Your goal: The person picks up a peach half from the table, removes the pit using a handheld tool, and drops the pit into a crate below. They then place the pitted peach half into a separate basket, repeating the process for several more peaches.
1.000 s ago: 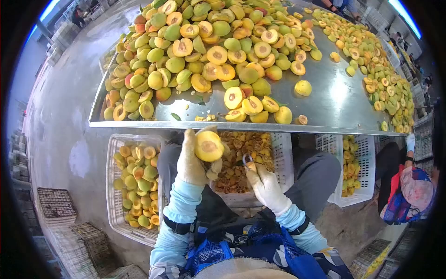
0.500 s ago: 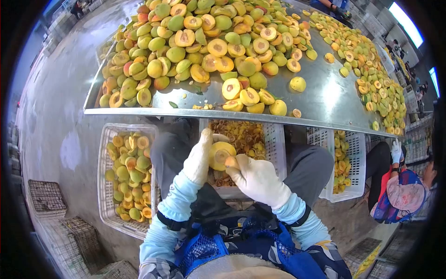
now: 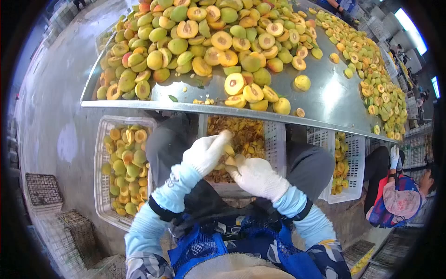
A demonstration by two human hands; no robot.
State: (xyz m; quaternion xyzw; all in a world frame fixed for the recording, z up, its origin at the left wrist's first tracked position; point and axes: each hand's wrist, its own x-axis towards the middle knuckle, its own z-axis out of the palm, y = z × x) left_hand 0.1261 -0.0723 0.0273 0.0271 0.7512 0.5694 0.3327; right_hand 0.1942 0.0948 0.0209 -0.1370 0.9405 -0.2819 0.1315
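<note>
Gloved in white, my left hand [image 3: 207, 152] is closed round a halved yellow fruit [image 3: 229, 149], mostly hidden by the fingers. My right hand [image 3: 261, 177], gloved too, meets it from the right, its fingers wrapped round a small tool whose metal end is hidden at the fruit. Both hands are above a white crate [image 3: 275, 144] holding brown and yellow scraps, between my knees. Beyond them, a metal table [image 3: 330, 90] bears a large heap of halved green-yellow fruit [image 3: 186, 46].
A white crate [image 3: 98, 179] of fruit halves stands at the left, another [image 3: 357, 172] at the right. The table's metal edge [image 3: 223, 110] runs just beyond my hands. A co-worker [image 3: 397, 200] sits at far right. Dark stacked crates [image 3: 42, 189] are at lower left.
My hands have come together at the fruit; the left has tilted and now covers most of it. The tool's ring, visible earlier, is hidden. The view has shifted slightly.
</note>
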